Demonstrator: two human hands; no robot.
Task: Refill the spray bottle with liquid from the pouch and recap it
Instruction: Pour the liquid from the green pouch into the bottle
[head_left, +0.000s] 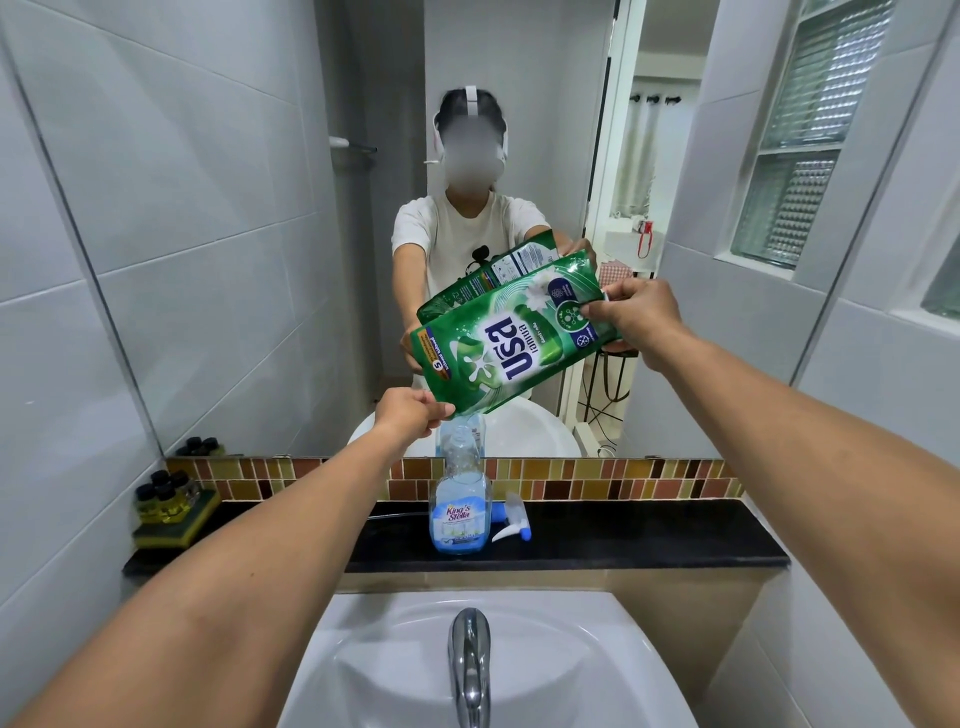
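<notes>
A clear spray bottle (460, 512) with a blue label stands uncapped on the black ledge (649, 545), holding some blue liquid at the bottom. A green refill pouch (511, 345) is tipped over it, its low corner right at the bottle's neck. My left hand (413, 413) pinches that low corner, and my right hand (636, 314) grips the raised upper end. The white and blue spray head (514, 522) lies on the ledge just right of the bottle.
A white sink (545, 649) with a chrome tap (470, 665) sits below the ledge. Several small dark-capped bottles (166, 499) stand on a tray at the ledge's left end. A mirror (260, 208) behind the ledge reflects a person and the pouch.
</notes>
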